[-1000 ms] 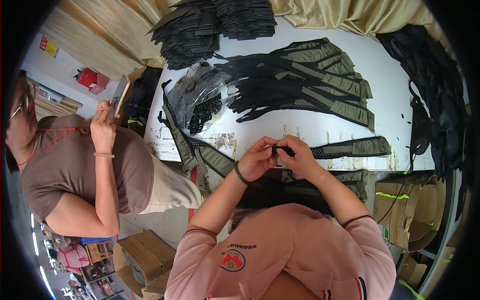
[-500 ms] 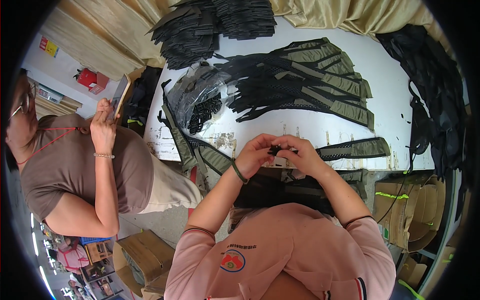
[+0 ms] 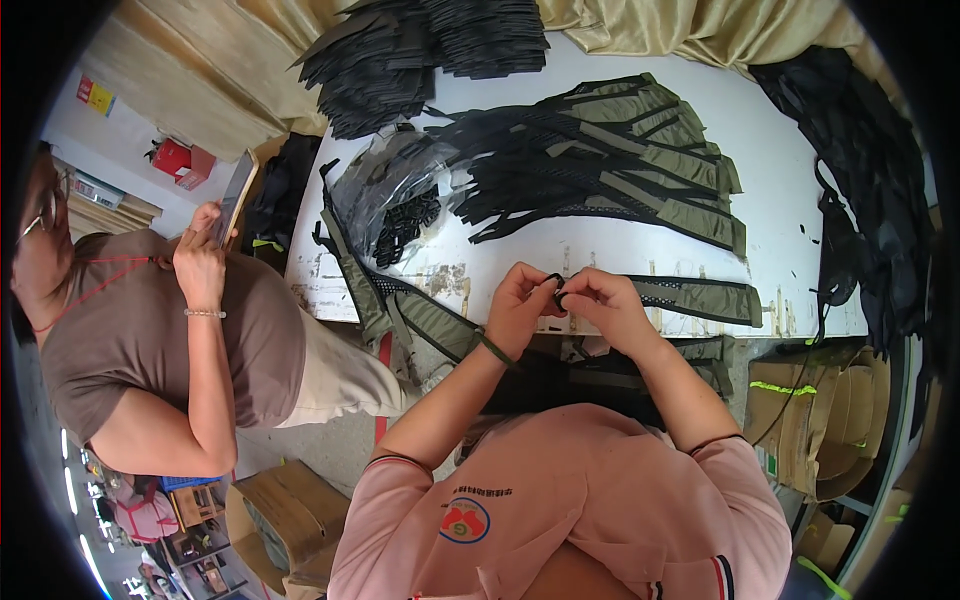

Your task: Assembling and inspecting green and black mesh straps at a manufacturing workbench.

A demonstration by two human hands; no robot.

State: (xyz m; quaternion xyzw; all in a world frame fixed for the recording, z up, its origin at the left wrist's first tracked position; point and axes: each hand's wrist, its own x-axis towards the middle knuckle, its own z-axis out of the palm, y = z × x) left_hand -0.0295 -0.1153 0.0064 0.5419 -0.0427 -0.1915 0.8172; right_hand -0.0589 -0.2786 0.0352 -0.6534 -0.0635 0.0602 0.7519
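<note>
Signs, one red and one yellow, hang on the far-left wall, with a red box (image 3: 178, 157) below them. Nearer, a co-worker's hand (image 3: 200, 262) holds a flat device. Centre, the left hand (image 3: 519, 303) and right hand (image 3: 604, 305) meet over the white surface (image 3: 640, 245), both pinching one small black buckle (image 3: 556, 288) between fingertips. Brown cardboard boxes (image 3: 815, 425) sit lower right.
</note>
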